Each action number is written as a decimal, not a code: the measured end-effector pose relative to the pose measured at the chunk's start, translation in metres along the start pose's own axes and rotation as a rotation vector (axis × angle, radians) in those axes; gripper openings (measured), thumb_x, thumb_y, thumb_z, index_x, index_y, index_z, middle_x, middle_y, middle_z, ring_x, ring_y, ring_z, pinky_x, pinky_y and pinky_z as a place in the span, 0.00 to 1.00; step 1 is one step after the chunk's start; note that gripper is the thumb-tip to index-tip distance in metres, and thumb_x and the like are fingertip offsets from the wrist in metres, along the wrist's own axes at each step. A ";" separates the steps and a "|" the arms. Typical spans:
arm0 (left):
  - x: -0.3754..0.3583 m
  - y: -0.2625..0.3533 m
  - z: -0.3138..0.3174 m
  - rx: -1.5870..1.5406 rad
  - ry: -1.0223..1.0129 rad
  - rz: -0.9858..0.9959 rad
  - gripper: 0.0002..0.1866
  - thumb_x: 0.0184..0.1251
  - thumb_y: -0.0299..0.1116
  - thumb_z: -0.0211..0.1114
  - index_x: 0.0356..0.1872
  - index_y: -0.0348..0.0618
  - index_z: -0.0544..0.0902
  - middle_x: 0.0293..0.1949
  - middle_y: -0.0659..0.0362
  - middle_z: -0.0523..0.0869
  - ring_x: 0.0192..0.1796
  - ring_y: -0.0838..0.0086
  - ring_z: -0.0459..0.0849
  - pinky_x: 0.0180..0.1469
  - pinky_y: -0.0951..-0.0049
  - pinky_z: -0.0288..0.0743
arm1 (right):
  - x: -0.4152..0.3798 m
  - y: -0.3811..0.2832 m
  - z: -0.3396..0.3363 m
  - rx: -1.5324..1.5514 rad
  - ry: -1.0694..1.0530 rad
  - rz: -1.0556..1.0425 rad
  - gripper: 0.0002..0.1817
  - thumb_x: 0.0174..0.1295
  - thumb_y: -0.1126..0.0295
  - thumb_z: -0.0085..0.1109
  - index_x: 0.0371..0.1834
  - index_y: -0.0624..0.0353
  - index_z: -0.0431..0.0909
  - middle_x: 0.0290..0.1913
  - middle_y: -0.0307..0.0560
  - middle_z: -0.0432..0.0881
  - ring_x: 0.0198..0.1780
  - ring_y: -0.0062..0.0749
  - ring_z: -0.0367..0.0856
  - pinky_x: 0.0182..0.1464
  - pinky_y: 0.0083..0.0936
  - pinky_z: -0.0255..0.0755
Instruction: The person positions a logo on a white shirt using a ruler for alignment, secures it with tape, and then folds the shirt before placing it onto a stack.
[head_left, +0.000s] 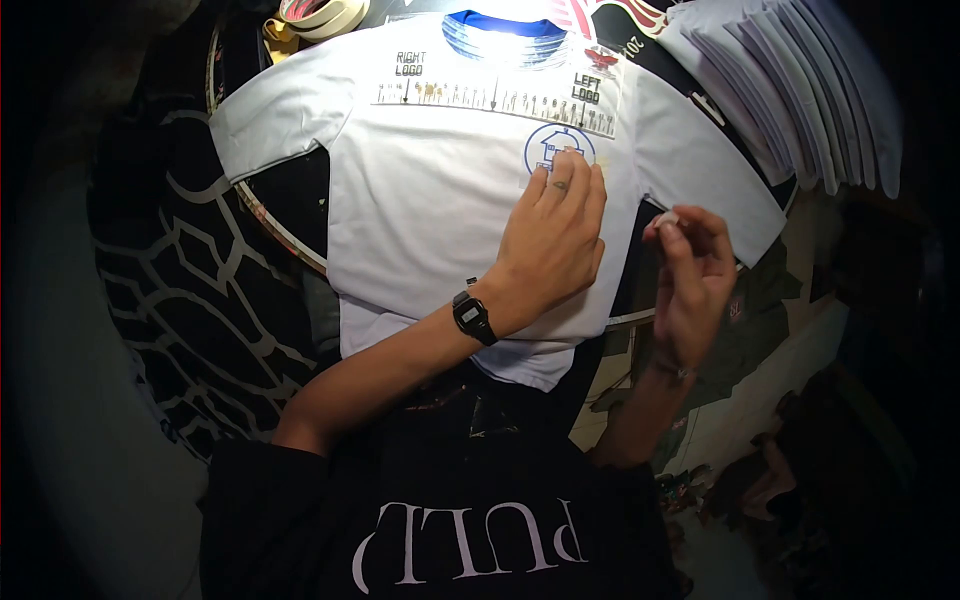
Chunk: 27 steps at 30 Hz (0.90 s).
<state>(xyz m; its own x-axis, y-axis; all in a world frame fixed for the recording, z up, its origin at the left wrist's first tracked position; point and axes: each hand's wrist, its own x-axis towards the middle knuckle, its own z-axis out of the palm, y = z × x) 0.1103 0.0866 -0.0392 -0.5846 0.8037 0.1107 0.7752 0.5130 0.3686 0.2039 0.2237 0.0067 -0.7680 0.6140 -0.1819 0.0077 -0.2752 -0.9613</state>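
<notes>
A white T-shirt point(430, 220) with a blue collar lies spread out in front of me. My left hand point(555, 220), with a ring and a black wristwatch, rests flat on its chest with fingers stretched. The fingertips touch a round blue house logo point(545, 140), partly covering it. Just above lies a clear T-shirt alignment ruler point(490, 97) marked "RIGHT LOGO" and "LEFT LOGO". My right hand point(692, 270) is raised beside the shirt's side, below the sleeve. Its thumb and fingers pinch a small whitish piece point(667, 220), too small to name.
The shirt lies over a round-edged dark table point(285, 235). A stack of folded white garments point(790, 90) stands at the back right. Rolls of tape point(325, 18) sit at the back left. Dark cloth with grey lines point(200, 270) hangs at the left.
</notes>
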 end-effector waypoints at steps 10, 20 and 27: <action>-0.003 0.004 0.003 0.015 0.010 -0.030 0.38 0.61 0.39 0.66 0.70 0.25 0.72 0.68 0.30 0.73 0.71 0.46 0.71 0.74 0.53 0.65 | 0.100 -0.022 0.028 -0.395 -0.343 -0.086 0.06 0.68 0.76 0.69 0.44 0.67 0.87 0.40 0.41 0.90 0.44 0.19 0.87 0.52 0.18 0.78; -0.003 0.007 0.001 0.037 -0.049 -0.066 0.41 0.61 0.44 0.67 0.72 0.27 0.72 0.71 0.31 0.71 0.74 0.47 0.69 0.76 0.51 0.63 | 0.147 -0.010 0.054 -0.607 -0.683 -0.105 0.08 0.65 0.75 0.68 0.44 0.66 0.88 0.38 0.43 0.89 0.41 0.22 0.86 0.48 0.21 0.80; -0.006 0.006 0.006 -0.003 -0.030 -0.073 0.42 0.59 0.42 0.68 0.74 0.29 0.70 0.71 0.30 0.71 0.74 0.46 0.68 0.76 0.48 0.62 | 0.164 0.004 0.080 -0.841 -0.988 -0.130 0.07 0.60 0.70 0.68 0.35 0.64 0.87 0.31 0.46 0.89 0.35 0.28 0.88 0.45 0.25 0.82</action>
<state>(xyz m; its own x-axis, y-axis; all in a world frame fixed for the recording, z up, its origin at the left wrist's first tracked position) 0.1204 0.0868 -0.0432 -0.6321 0.7729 0.0559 0.7301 0.5698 0.3772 0.0270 0.2641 -0.0099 -0.9341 -0.2980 -0.1965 0.0182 0.5100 -0.8600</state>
